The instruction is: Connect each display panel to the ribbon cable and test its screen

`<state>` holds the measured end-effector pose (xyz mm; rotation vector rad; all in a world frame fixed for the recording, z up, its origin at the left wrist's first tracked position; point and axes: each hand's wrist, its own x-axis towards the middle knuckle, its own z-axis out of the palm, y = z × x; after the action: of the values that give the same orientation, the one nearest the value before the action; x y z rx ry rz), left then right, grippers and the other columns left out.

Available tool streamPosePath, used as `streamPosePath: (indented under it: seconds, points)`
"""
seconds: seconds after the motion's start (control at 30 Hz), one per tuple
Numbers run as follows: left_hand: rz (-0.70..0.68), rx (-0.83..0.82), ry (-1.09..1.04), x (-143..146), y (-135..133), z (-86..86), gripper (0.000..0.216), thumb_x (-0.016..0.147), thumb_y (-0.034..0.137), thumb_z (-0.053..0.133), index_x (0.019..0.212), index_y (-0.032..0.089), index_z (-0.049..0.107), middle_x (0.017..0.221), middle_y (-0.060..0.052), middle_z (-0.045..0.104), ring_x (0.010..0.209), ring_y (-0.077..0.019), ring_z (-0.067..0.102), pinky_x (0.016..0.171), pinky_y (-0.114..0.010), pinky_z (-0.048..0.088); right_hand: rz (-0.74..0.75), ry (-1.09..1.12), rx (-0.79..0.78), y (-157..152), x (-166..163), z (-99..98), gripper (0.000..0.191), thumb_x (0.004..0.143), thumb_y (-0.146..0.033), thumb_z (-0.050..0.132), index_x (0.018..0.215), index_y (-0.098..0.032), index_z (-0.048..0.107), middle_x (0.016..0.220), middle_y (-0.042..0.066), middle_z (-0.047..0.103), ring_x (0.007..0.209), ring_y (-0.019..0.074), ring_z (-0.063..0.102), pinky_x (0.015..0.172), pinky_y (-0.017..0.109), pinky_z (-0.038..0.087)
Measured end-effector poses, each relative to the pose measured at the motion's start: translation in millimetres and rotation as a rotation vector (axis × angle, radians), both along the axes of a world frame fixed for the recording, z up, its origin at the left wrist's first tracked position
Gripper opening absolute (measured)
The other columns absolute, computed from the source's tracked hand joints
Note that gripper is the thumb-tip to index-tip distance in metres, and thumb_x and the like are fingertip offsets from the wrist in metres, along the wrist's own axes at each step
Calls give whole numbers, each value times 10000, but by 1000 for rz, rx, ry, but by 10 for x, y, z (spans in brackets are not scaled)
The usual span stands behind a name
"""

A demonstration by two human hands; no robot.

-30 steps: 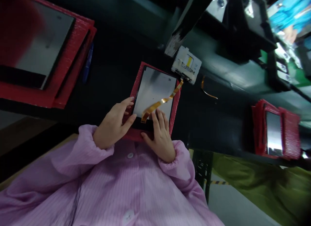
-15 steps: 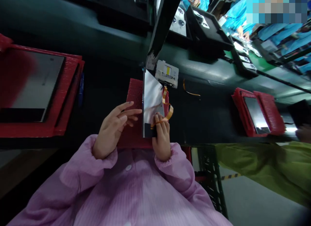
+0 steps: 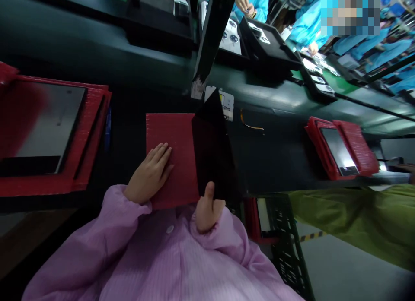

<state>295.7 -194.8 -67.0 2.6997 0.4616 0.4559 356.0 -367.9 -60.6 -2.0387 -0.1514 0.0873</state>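
On the dark table (image 3: 272, 158), near its front edge, a red wrapping sheet (image 3: 181, 158) lies flat, and the left hand (image 3: 149, 175) rests palm-down on its left part, fingers close together, grip holding nothing. Along the sheet's right side, the right hand (image 3: 206, 211) has its grip clamped on the lower end of a display panel (image 3: 212, 150), thumb against the dark face, other fingers hidden. This panel stands tilted, partly covering a white module (image 3: 228, 106); right of that lies an orange ribbon strip (image 3: 249, 125). Farther left, a blue pen (image 3: 107, 129) lies beside stacked red sleeves (image 3: 79, 180).
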Motion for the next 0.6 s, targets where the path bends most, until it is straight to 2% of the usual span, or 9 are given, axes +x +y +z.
streamPosePath:
  seconds: [0.07, 0.13, 0.2, 0.27, 0.33, 0.43, 0.5, 0.53, 0.6]
  points:
    - [-8, -56, -54, 21, 104, 123, 517, 1015, 345, 332, 1456, 85, 407, 1492, -186, 452, 1402, -293, 427, 1154, -495, 392, 7, -66, -11, 69, -93, -24, 648, 973, -587, 335, 1173, -77, 683, 1093, 210, 722, 1130, 341, 657, 910, 481, 554]
    - [-23, -59, -233, 81, 186, 286, 534, 1008, 325, 350, 1516, 166, 312, 1544, -148, 391, 1427, -278, 392, 1164, -491, 373, 98, -167, -6, 113, -120, -56, 602, 997, -520, 299, 1290, -106, 624, 1175, 196, 696, 1183, 317, 632, 931, 474, 557]
    - [-149, -2, -457, 191, 236, 445, 593, 986, 371, 407, 1542, 235, 251, 1591, -108, 315, 1468, -286, 314, 1190, -505, 319, 216, -254, -18, 134, -101, -83, 552, 1012, -425, 256, 1424, -157, 507, 1275, 166, 651, 1258, 296, 582, 962, 483, 550]
    - [-365, 17, -551, 344, 265, 553, 608, 946, 452, 489, 1508, 279, 336, 1576, -80, 354, 1471, -301, 302, 1207, -518, 270, 319, -305, -49, 134, -64, -85, 538, 1000, -365, 247, 1514, -255, 367, 1360, 99, 603, 1301, 295, 545, 972, 515, 546]
    - [-520, -24, -508, 501, 295, 586, 529, 909, 487, 551, 1400, 296, 500, 1497, -68, 479, 1435, -304, 374, 1209, -530, 256, 406, -333, -64, 102, -29, -54, 576, 973, -361, 284, 1548, -355, 242, 1424, 21, 555, 1317, 306, 528, 965, 546, 550]
    - [-590, -48, -440, 655, 354, 521, 431, 913, 473, 528, 1291, 281, 607, 1403, -69, 579, 1387, -289, 452, 1193, -539, 288, 516, -382, -42, -57, 31, 22, 699, 891, -377, 426, 1556, -362, 209, 1441, 18, 539, 1285, 339, 550, 966, 562, 548]
    - [-592, -39, -481, 683, 385, 458, 436, 918, 473, 504, 1294, 278, 607, 1395, -71, 586, 1386, -286, 454, 1180, -529, 317, 552, -457, 29, -249, 115, 83, 667, 832, -389, 470, 1488, -421, 355, 1242, 32, 674, 1085, 355, 665, 825, 578, 589]
    - [-593, -45, -517, 681, 393, 434, 441, 916, 468, 509, 1306, 282, 598, 1395, -69, 586, 1386, -285, 453, 1175, -519, 328, 549, -503, 79, -358, 186, 124, 588, 817, -394, 459, 1396, -498, 450, 1029, 15, 730, 890, 349, 708, 671, 573, 593]
    - [-594, -65, -592, 664, 387, 409, 455, 911, 432, 531, 1343, 293, 562, 1405, -66, 579, 1386, -281, 454, 1169, -497, 342, 509, -558, 138, -547, 411, 248, 458, 831, -333, 404, 1173, -592, 563, 613, -19, 618, 543, 314, 627, 426, 495, 492]
